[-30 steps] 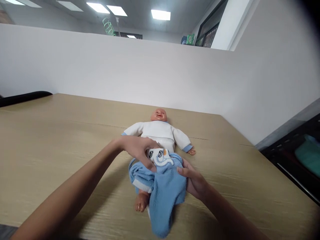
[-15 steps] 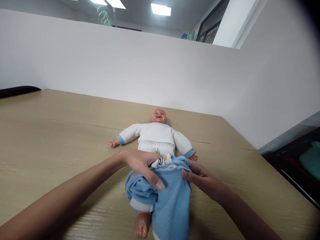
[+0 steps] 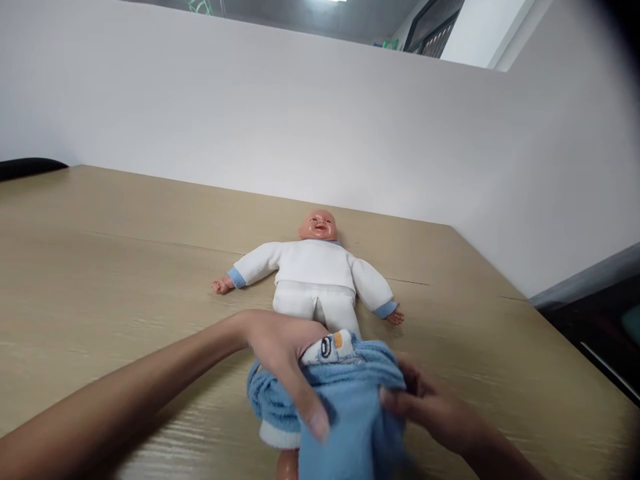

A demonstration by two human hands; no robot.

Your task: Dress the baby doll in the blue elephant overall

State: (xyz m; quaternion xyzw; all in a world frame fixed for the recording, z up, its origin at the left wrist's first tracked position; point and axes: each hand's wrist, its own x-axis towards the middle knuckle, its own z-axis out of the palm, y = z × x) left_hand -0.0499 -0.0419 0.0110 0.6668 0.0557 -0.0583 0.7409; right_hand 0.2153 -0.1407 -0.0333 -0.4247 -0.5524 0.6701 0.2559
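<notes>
A baby doll in a white top with light blue cuffs lies on its back, its head away from me. Blue fleece trousers with white cuffs and an embroidered patch are bunched around its lower legs. My left hand grips them at the waistband, thumb over the front and fingers hidden behind the cloth. On the other side, my right hand pinches the trousers between thumb and fingers, slightly blurred. Part of one doll leg shows below the left cuff; the other foot is hidden.
The doll lies on a wood-grain table against a pale wall. A black curved object sits at the table's far left edge. Something dark with a shiny rail stands beyond the right edge.
My right hand has moved down and outward, drawing the trousers' right side with it. The doll's foot is now mostly out of frame. The view has tilted down slightly.
</notes>
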